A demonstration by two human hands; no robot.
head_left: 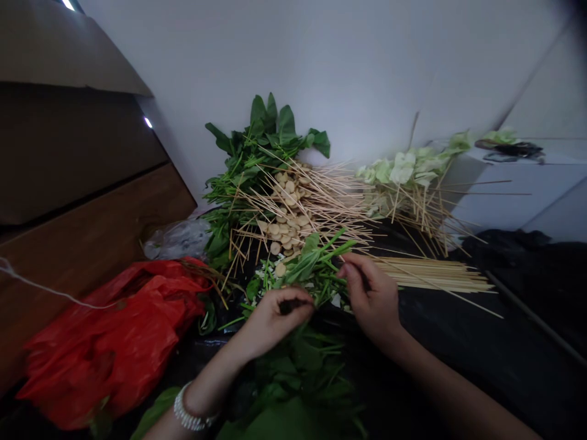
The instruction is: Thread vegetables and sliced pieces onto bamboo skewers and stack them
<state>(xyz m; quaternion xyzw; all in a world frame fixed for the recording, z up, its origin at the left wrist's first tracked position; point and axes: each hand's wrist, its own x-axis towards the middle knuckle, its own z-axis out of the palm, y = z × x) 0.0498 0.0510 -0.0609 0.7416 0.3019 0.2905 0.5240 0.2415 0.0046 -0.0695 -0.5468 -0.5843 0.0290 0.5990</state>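
The left hand [287, 311] has its thumb and fingertips closed together at the lower end of some green stems [323, 281], and the right hand [364, 284] pinches thumb to finger at their upper right; I cannot tell how firmly either grips. The stems lie between the hands, just in front of skewered pale slices [288, 229], with a bundle of bare sticks [431, 274] to the right and a red bag [114, 336] to the left.
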